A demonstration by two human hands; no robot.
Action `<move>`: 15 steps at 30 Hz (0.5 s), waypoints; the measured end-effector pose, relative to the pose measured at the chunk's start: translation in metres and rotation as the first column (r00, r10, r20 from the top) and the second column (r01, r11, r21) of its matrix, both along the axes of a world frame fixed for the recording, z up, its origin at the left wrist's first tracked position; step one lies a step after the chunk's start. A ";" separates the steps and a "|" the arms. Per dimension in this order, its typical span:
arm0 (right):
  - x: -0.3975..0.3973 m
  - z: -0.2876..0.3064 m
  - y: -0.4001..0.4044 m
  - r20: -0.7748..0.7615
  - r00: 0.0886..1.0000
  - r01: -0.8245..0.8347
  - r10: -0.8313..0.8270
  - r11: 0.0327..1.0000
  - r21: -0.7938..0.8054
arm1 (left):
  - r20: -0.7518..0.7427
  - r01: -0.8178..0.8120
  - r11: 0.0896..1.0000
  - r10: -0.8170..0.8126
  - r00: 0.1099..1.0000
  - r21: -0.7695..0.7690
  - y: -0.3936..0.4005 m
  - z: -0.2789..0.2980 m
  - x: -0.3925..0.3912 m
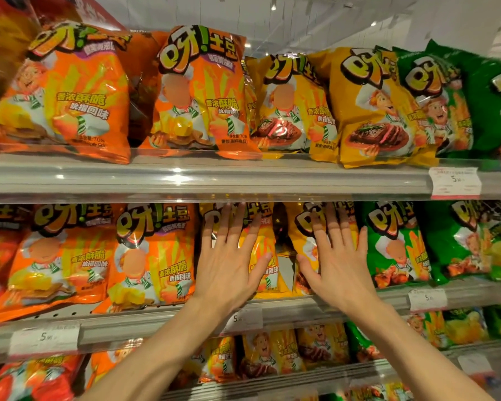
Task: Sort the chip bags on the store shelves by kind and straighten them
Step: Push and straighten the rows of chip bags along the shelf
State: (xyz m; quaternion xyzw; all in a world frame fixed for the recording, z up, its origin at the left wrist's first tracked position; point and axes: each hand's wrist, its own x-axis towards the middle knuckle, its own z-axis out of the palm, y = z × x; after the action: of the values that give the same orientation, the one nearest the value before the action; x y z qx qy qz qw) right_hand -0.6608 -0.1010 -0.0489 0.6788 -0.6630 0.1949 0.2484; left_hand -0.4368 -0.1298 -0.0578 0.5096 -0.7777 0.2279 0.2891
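My forearms came up from the bottom edge, and they ended in my two hands laid flat against the middle shelf (388, 301). The left hand (229, 273) was spread, fingers straight and fanned, pressing on the front of a yellow chip bag (261, 256). The right hand (340, 270) was spread the same way on the neighbouring yellow bag (304, 241). Neither hand curled round or pinched anything; both simply pressed.

Between the two yellow bags there was a dark gap (284, 267), and it lay directly between my thumbs. Both bags stood upright, long axis vertical, with their tops tucked under the rail of the top shelf (203, 180). The right-hand one appeared to tilt a little toward the gap, though I could not be sure.

Left of my left hand stood the orange bags (154, 256), touching the yellow one I pressed. Right of my right hand stood the green bags (396, 244), just beside it. So the kinds on this shelf already ran orange, yellow, green, as they did on the shelf above.

I judged the sorting here largely done and the straightening in hand. The next move seemed to turn on that gap: each hand was equally near it, and sliding the bags inward together would close it.
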 end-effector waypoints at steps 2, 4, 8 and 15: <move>0.000 0.000 0.000 0.036 0.999 0.010 -0.010 1.000 -0.004 | -0.001 -0.008 1.000 0.008 1.000 0.010 -0.002 0.000 -0.002; 0.004 -0.001 -0.002 0.049 0.999 0.019 -0.019 1.000 0.001 | 0.004 -0.018 0.999 0.018 1.000 0.030 -0.004 -0.001 -0.006; 0.011 -0.002 -0.005 0.033 0.998 0.052 -0.053 0.998 0.036 | 0.017 -0.026 0.998 0.025 1.000 0.057 -0.006 -0.001 -0.011; 0.008 0.001 0.001 0.047 0.998 0.030 -0.030 1.000 0.005 | -0.038 0.033 0.997 -0.030 0.999 0.073 0.003 0.006 -0.001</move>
State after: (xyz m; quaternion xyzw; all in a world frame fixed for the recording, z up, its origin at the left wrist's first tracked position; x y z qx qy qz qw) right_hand -0.6525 -0.1000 -0.0482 0.6645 -0.6791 0.2059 0.2341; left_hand -0.4374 -0.1264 -0.0517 0.5117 -0.7881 0.1850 0.2879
